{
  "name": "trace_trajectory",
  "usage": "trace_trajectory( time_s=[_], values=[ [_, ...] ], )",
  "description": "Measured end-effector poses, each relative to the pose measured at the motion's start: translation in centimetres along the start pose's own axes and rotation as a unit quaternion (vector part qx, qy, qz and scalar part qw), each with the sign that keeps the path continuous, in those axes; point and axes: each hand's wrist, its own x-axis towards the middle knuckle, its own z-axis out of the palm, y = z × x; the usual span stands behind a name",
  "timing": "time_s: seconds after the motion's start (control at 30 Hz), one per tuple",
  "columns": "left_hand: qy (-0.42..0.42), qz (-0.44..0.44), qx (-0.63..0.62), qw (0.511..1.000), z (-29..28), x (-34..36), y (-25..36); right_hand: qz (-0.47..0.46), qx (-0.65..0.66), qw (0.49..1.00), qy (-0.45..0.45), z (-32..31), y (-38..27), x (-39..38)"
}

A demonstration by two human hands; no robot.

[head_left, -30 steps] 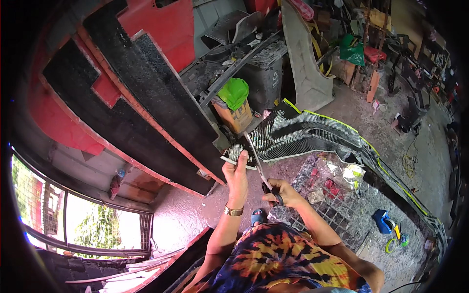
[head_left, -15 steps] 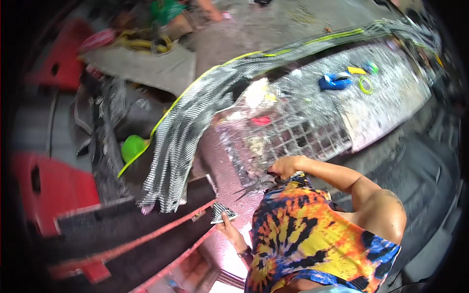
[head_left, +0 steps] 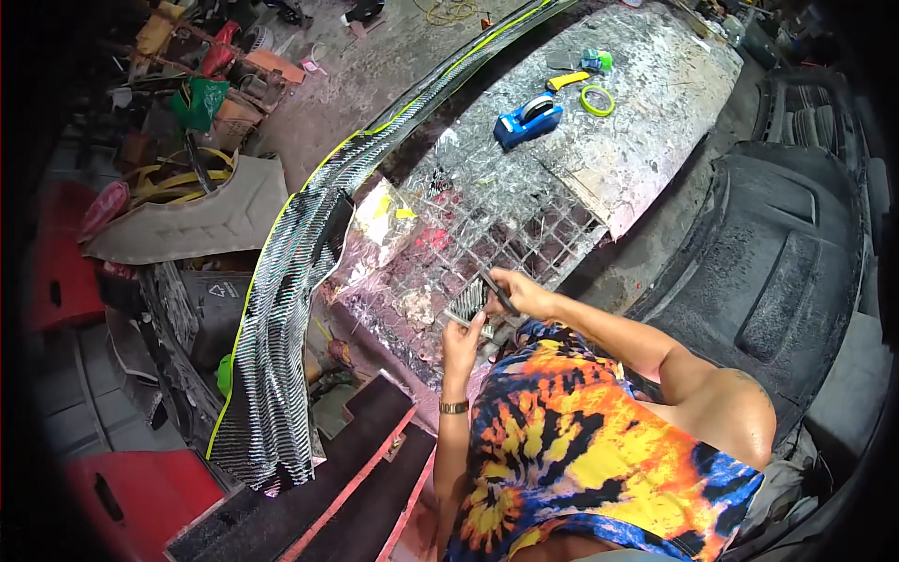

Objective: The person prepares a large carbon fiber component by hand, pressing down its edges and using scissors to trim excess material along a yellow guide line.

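In front of my body, my left hand (head_left: 459,348) pinches a small piece of black-and-silver woven carbon fibre cloth (head_left: 466,302). Close beside it, my right hand (head_left: 524,293) is closed around dark scissors (head_left: 499,291), which lie against or just next to the cloth; their blades are hard to make out. Both hands are over the near end of a worn work table (head_left: 646,122) with an open grid. A long curved strip of the same cloth (head_left: 276,347), edged in yellow-green tape, runs along the table's left side.
On the table are a blue tape dispenser (head_left: 526,124), a yellow-green tape roll (head_left: 597,100) and a yellow cutter (head_left: 567,81). A black vehicle hood (head_left: 787,244) lies at right. Dark panels with red edges (head_left: 375,496) and a red panel (head_left: 140,501) are at lower left.
My left hand has brought the cloth piece up and right from beside the dark panels to my right hand. The scissors have come up to it. The view has shifted.
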Motion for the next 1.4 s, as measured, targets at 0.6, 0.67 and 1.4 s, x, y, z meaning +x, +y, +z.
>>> trace_trajectory(
  time_s=[0.6,0.67,1.4],
  values=[
    [0.329,0.104,0.203,0.916,-3.3,-18.9,-2.6,-0.07,-0.716,0.694,0.025,-30.2,-3.1,1.1],
    [0.413,0.154,0.287,0.851,-4.6,-21.8,-0.8,-0.049,-0.733,0.678,0.027,-31.1,-3.5,0.7],
    [0.093,0.373,0.481,0.788,-6.5,-16.3,10.5,-0.01,-0.504,0.863,0.036,-6.0,4.7,-2.5]
  ],
)
